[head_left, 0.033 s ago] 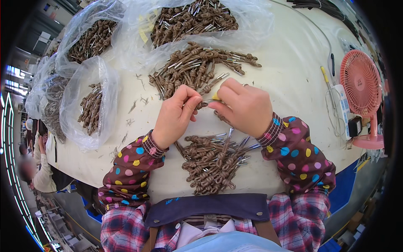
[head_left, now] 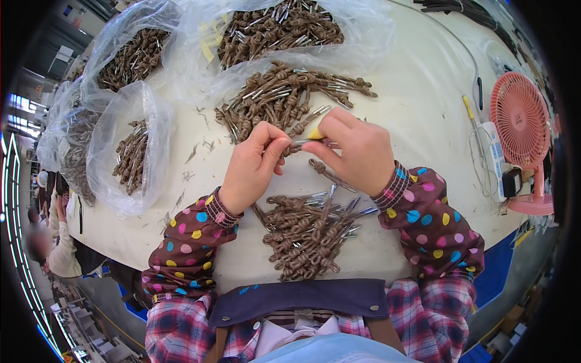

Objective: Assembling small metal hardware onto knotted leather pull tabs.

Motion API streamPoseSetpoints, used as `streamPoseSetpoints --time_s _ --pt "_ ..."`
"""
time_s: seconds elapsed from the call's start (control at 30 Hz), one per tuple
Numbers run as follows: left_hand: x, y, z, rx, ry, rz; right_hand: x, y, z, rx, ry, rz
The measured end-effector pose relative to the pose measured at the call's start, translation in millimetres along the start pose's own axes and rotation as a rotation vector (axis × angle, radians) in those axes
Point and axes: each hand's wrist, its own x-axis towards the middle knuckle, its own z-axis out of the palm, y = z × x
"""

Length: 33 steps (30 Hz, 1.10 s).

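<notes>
Over the middle of the table, my left hand (head_left: 253,168) is closed in a pinch on a brown knotted cord (head_left: 292,149). My right hand (head_left: 361,151) is closed beside it, thumb and forefinger at the cord's greyish end. A small yellow piece (head_left: 315,133) shows at the right fingertips; its kind I cannot make out. Under the right hand lies one loose knotted cord with a metal tip (head_left: 331,176). Closer to me sits a pile of knotted cords (head_left: 305,236). Past my hands spreads another pile of cords (head_left: 284,94), with silvery tips.
Clear plastic bags of cords stand along the back and left, among them an opened bag (head_left: 154,163). At the right are a pink fan (head_left: 519,121), a white power strip (head_left: 495,157) with cables, and a yellow-ended tool (head_left: 468,107). A person (head_left: 63,248) is far left.
My right hand has shifted slightly right and turned, so more of the yellow piece shows. More of the loose cord beneath it is uncovered. The left hand stays put.
</notes>
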Motion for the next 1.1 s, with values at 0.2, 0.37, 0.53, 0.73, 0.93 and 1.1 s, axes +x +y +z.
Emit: streamPoseSetpoints --time_s 0.2,0.37,0.53,0.73,0.93,1.1 --pt "3.2 -4.0 3.7 -0.228 0.058 0.139 0.9 19.4 2.0 0.722 -0.157 0.541" --pt "4.5 -9.5 -3.4 -0.161 -0.008 0.138 4.3 15.3 3.9 1.002 -0.221 0.639" --pt "6.8 0.6 -12.9 0.056 -0.092 0.087 3.6 15.8 0.4 0.897 -0.191 0.688" --pt "3.5 0.7 -7.4 0.18 -0.087 0.167 1.4 5.3 5.3 0.736 -0.165 0.579" --pt "6.7 -4.0 -11.0 0.029 -0.062 0.058 0.6 -3.1 0.8 0.58 -0.093 0.435" --pt "14.4 -9.9 -26.7 -0.074 -0.016 -0.126 -0.7 2.6 3.5 0.641 -0.047 0.404"
